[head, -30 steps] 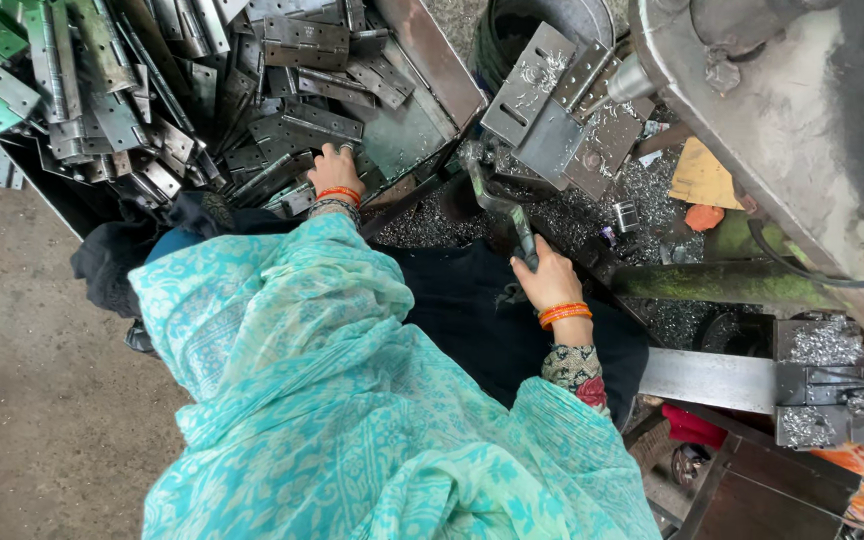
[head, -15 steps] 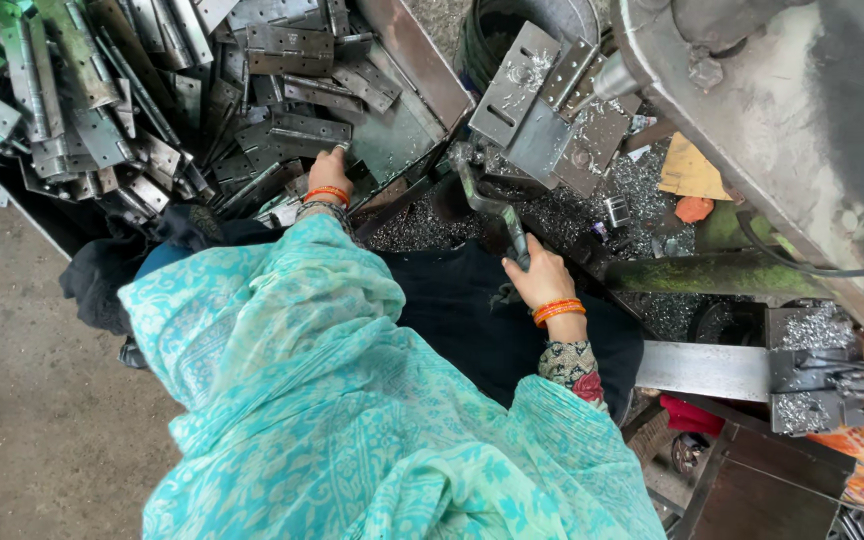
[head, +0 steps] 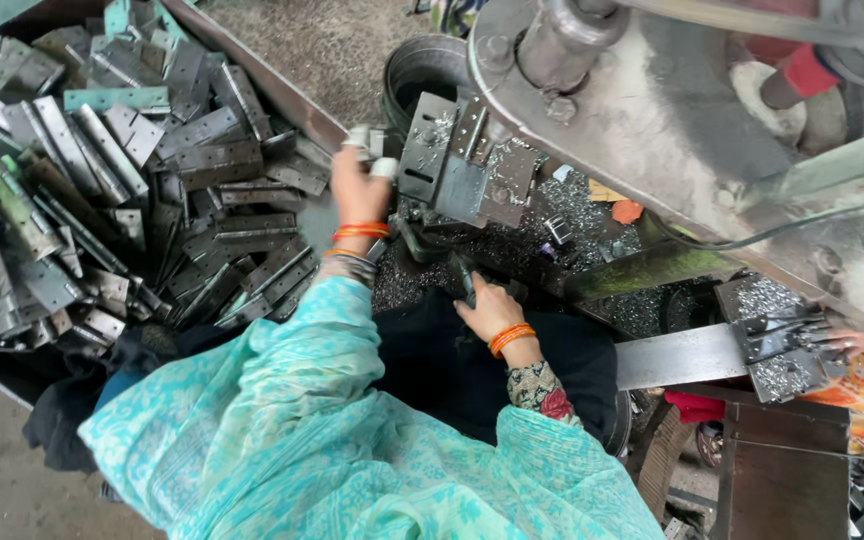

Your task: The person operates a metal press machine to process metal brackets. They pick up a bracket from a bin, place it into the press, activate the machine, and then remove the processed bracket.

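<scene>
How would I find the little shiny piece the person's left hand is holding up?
Start at the big heap of flat grey metal strips on the left, then follow its right edge to the raised left hand with orange bangles. The small metal piece sits in its fingertips, beside the grey machine block. Unlike the strips, it is short, pale and lifted up.

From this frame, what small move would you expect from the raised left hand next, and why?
Probably a short carry rightward: the left hand holds a small metal piece beside the die plates, while the right hand grips a dark handle below them.
</scene>
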